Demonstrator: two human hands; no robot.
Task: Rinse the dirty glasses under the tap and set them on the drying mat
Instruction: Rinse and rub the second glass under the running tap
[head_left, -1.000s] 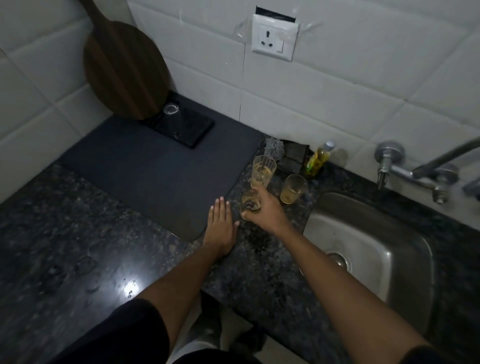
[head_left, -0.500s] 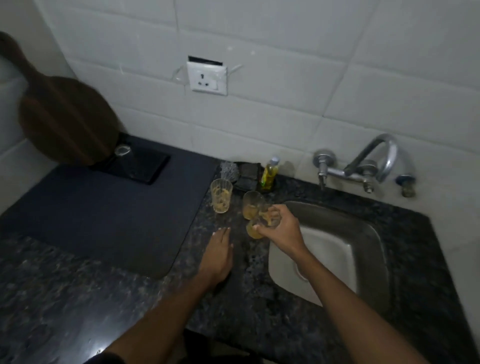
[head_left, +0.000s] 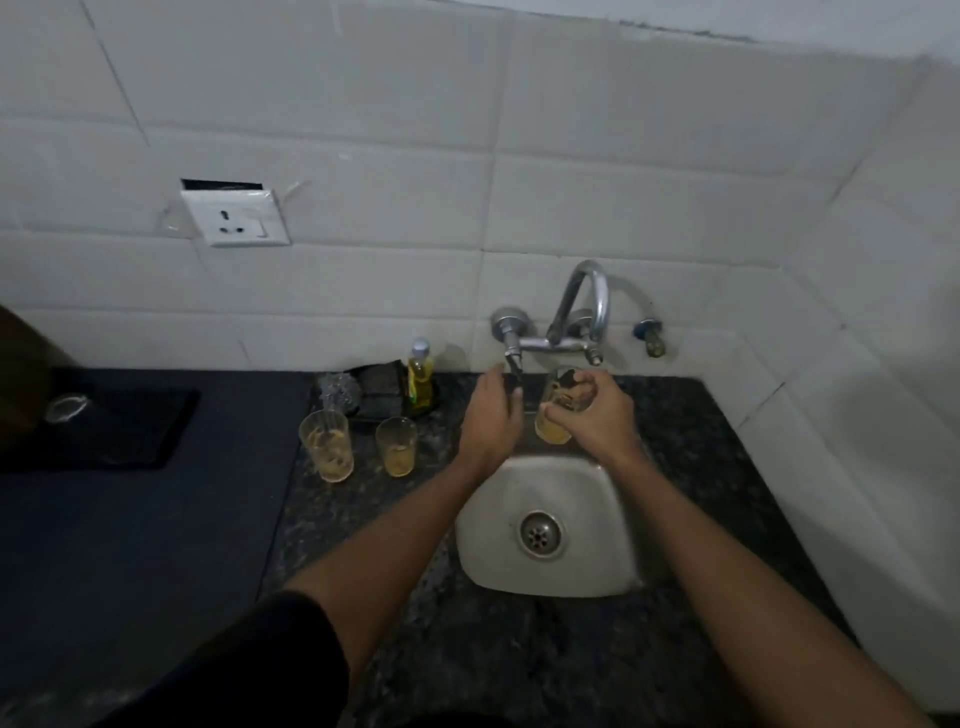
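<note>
My right hand (head_left: 597, 410) grips a dirty glass (head_left: 555, 431) with yellowish residue, tilted above the back of the steel sink (head_left: 597, 499) and just below the tap (head_left: 584, 296). My left hand (head_left: 491, 415) reaches the tap's dark lever handle (head_left: 514, 376), thumb and fingers closing round it. I see no water running. Two more dirty glasses (head_left: 328, 447) (head_left: 397, 447) stand upright on the granite counter, left of the sink. The dark drying mat (head_left: 130, 530) covers the counter on the far left.
A yellow soap bottle (head_left: 420, 382), a scrubber (head_left: 337, 389) and a dark holder (head_left: 379, 389) stand against the wall behind the glasses. A clear glass (head_left: 65, 408) sits on a small black mat (head_left: 135, 436). A wall socket (head_left: 236, 218) is above.
My right hand lifted the glass off the counter and carried it right, under the tap. My left hand left the counter and went up to the tap handle. The view swung right.
</note>
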